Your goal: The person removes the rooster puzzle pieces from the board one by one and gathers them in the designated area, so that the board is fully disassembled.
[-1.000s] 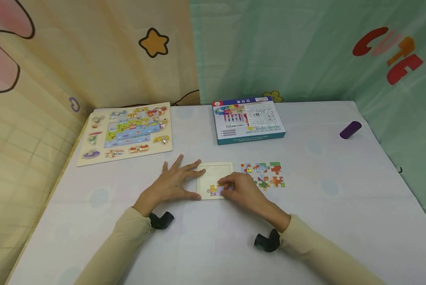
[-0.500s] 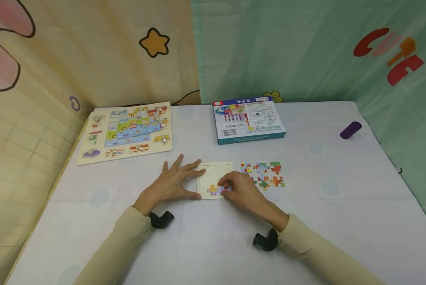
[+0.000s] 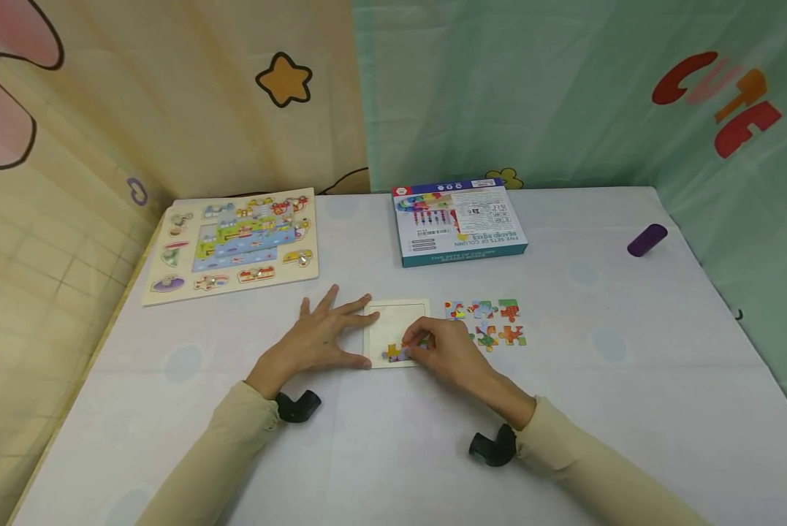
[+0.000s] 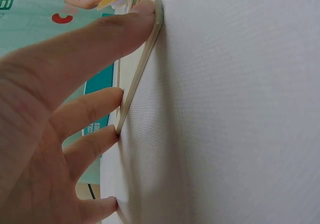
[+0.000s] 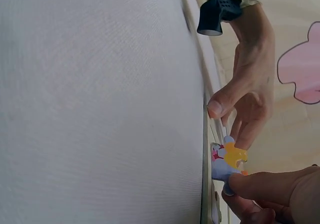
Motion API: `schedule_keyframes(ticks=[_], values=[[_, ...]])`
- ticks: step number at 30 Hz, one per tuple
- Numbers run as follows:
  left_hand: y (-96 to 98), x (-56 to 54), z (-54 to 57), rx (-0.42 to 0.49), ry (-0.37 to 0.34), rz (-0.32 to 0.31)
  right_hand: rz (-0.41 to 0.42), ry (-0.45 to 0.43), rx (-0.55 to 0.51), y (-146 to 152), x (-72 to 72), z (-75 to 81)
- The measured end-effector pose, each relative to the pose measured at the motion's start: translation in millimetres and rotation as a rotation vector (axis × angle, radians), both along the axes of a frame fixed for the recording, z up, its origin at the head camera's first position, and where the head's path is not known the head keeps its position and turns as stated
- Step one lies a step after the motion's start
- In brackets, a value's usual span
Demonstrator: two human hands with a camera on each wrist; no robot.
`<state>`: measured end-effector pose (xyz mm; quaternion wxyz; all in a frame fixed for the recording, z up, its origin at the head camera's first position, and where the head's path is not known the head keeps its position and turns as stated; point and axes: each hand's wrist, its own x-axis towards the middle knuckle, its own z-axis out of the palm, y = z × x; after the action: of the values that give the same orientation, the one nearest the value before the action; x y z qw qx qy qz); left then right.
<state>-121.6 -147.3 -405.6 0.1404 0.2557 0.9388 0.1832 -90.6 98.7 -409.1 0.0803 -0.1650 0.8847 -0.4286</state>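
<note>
- My left hand (image 3: 321, 337) lay flat on the white tablecloth (image 3: 630, 380) with its fingers spread and straight; thumb and fingertips pressed against the left edge of the small square pale wooden puzzle tray (image 3: 393, 318), bracing it.
- My right hand (image 3: 447, 352) pinched a yellow, purple and white jigsaw piece (image 3: 396, 353) between thumb and fingers, at the tray's near edge.
- In the right wrist view that piece (image 5: 227, 163) stood tilted up off the tray rather than lying flat, so I judged it was not yet seated.
- In the left wrist view my thumb (image 4: 100, 39) pushed on the tray's thin wooden rim (image 4: 142, 64).
- The rest of the tray looked bare, so by my reckoning the work had only just begun: this was the first piece going in.
- Left to place were the loose colourful jigsaw pieces (image 3: 487, 323), laid out in two rows just to the right of the tray; I counted about six, though my hand hid part of the group.
- Farther back lay a large wooden peg puzzle board with vehicle pictures (image 3: 232, 242) on the left, a flat teal-edged cardboard box (image 3: 457, 219) in the middle, and a small purple cylinder (image 3: 647, 239) far to the right.
</note>
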Motion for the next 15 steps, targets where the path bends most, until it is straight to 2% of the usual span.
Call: schedule_keyframes(ticks=[5, 15], values=[[-0.3, 0.2, -0.5, 0.0, 0.002, 0.001, -0.002, -0.012, -0.035, 3, 0.8, 1.2], [0.3, -0.1, -0.1, -0.002, -0.003, -0.002, -0.053, -0.117, -0.064, 29, 5.4, 4.4]])
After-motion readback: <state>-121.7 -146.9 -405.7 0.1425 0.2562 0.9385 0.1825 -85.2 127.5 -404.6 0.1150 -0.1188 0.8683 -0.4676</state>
